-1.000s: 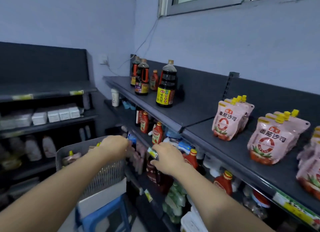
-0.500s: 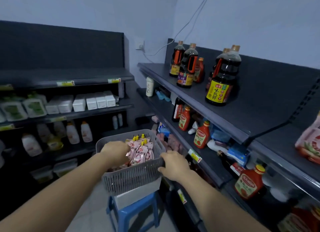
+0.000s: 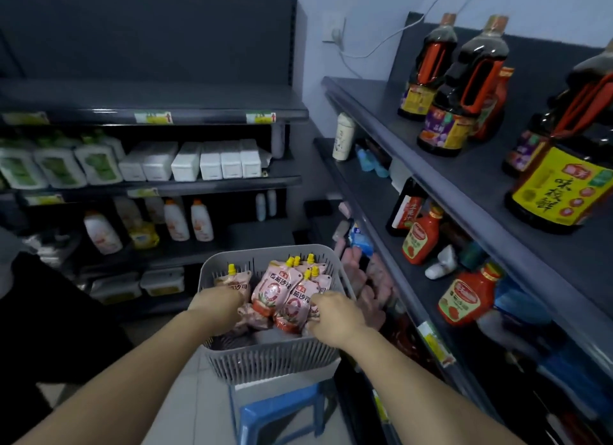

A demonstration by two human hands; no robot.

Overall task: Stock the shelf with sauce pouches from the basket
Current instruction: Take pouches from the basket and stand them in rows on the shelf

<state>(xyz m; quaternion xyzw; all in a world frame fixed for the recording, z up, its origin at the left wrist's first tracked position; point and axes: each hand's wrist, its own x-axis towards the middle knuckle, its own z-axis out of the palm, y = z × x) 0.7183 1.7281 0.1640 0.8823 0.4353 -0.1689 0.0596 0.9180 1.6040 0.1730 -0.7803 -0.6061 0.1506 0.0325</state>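
The grey basket (image 3: 272, 361) sits dead centre, so everything gets placed off it. Under the basket there's a white box (image 3: 282, 383) on a blue stool (image 3: 278, 411). Right of the basket runs the dark shelf (image 3: 464, 179), with big soy sauce bottles (image 3: 464, 89) on top and red ketchup bottles (image 3: 419, 238) a tier lower, about level with the basket's rim. Beyond the basket, a second rack carries a row of white packs (image 3: 212, 160).

The basket's near wall rises in front of both wrists, and the forearms pass over it. Inside the basket, the sauce pouches (image 3: 270, 288) stand bunched in the middle. Their long axes are upright and lean toward the far wall, with yellow caps up and printed faces toward the camera.

The left hand (image 3: 217, 300) is in at the left of the bunch. Its fingers curl down out of sight behind the knuckles, so I can't tell whether they hold anything. The right hand (image 3: 335, 315) is at the right of the bunch, fingers curled round a pouch's edge.
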